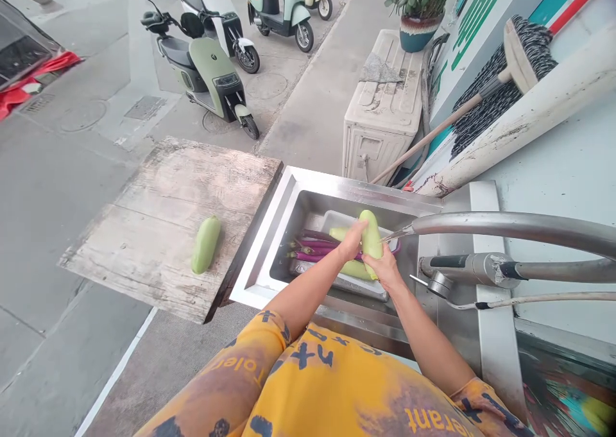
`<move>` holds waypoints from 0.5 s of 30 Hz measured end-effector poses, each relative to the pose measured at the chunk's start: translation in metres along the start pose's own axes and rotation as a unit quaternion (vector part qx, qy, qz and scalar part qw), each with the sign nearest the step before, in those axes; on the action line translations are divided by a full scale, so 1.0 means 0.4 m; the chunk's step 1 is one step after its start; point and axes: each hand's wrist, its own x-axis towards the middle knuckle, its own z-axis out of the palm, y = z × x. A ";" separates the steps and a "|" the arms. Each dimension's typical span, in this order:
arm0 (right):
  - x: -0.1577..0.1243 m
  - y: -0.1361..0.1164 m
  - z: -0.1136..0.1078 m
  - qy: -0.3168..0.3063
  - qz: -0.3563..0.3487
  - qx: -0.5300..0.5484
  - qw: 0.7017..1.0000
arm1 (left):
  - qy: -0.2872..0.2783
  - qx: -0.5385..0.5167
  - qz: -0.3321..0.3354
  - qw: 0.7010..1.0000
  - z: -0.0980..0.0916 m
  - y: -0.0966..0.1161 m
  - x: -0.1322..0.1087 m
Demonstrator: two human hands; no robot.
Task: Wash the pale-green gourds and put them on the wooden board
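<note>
As water runs from the faucet at the right, we hold a pale green squash over the sink, our left hand closed around its left side and our right hand gripping its near end. Below it, in a tray inside the sink, lie purple eggplants and more green squashes. To the left of the sink, another squash lies on the wooden tabletop, well apart from our hands.

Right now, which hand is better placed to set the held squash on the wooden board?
Probably the left hand: it holds the squash on the side nearer the wooden board, while the right hand holds it nearer the metal spout.
</note>
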 end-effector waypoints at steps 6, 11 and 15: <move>0.002 -0.011 -0.004 0.038 -0.001 -0.056 0.998 | -0.034 -0.024 0.006 0.999 -0.004 0.021 -0.010; 0.008 -0.012 0.002 0.033 -0.015 -0.060 0.998 | -0.039 -0.043 0.009 0.998 -0.007 0.030 -0.013; 0.012 -0.009 0.006 0.035 -0.023 -0.077 0.996 | -0.050 -0.053 0.022 0.997 -0.012 0.030 -0.009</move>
